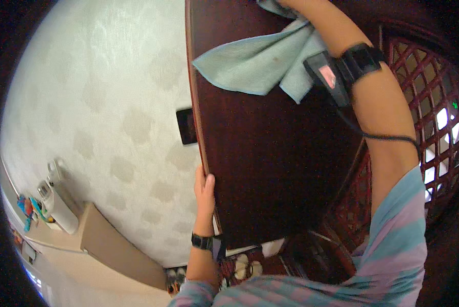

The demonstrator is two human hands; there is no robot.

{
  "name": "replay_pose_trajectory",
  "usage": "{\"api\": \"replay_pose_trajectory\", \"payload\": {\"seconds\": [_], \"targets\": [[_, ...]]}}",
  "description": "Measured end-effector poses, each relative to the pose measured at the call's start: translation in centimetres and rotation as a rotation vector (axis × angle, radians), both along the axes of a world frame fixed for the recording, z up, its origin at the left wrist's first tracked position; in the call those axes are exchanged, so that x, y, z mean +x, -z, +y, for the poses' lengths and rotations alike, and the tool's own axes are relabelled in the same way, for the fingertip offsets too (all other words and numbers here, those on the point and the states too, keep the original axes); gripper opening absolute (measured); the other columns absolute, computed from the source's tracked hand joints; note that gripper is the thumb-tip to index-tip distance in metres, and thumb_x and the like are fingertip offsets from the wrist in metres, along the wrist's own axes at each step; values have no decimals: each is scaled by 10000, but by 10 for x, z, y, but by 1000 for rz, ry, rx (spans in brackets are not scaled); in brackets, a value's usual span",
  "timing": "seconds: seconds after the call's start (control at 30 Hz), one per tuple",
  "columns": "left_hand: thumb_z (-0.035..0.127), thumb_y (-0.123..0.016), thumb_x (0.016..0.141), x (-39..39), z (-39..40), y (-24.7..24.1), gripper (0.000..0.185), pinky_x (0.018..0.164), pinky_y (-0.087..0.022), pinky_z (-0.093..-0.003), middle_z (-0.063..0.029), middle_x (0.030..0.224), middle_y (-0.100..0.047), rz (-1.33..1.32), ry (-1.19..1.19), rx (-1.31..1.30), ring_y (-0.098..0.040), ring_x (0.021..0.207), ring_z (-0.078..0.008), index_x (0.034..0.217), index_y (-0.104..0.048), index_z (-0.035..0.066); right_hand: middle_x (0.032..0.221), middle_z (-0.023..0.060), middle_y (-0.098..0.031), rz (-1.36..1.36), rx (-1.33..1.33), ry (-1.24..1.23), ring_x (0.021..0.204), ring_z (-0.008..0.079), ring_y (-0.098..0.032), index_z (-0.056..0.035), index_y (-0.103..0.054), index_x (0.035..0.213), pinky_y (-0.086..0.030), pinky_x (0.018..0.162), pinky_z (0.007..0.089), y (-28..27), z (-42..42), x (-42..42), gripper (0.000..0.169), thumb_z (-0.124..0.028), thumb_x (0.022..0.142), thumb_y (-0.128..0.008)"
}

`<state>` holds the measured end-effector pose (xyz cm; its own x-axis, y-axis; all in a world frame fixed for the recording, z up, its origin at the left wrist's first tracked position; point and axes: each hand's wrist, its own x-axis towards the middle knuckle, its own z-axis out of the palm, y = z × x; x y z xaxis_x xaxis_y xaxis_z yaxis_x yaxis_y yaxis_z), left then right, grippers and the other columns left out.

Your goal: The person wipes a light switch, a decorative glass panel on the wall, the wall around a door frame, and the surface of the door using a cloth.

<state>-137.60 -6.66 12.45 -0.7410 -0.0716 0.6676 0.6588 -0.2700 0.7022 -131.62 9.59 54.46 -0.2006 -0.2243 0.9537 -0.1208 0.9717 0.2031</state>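
My left hand (204, 190) grips the long edge of a dark red-brown wooden door panel (279, 153), with the thumb on the near face and the fingers wrapped out of sight behind it. Across the top of the panel reaches my right arm, and the top edge of the picture cuts off most of my right hand (292, 3); its fingers are hidden. From that hand a pale green cloth (248, 65) with a blue hem hangs over the wood. Each wrist has a black strap, and the right one carries a black device (329, 78) with a cable.
A black rectangular panel (186, 126) on the patterned pale wall (137, 88) is partly behind the door's edge. At lower left, a beige cabinet (110, 245) bears a white container (61, 213). Shoes (241, 266) lie on the floor. A dark red lattice (425, 96) stands at right.
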Motion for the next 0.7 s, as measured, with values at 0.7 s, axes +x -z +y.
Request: {"api": "replay_pose_trajectory", "payload": {"seconds": [0.7], "targets": [[556,-219,960,-33,-26,14,706,1024,-304,-344,-107,1317,-468,-108,517,119,-431,1202,-215,1323,-405,-20,1437,261,-276,-708,-468,19,1236,410,-405,73,-623,950,-392,986,393,545,-7,22,268,-14,697,-639]]}}
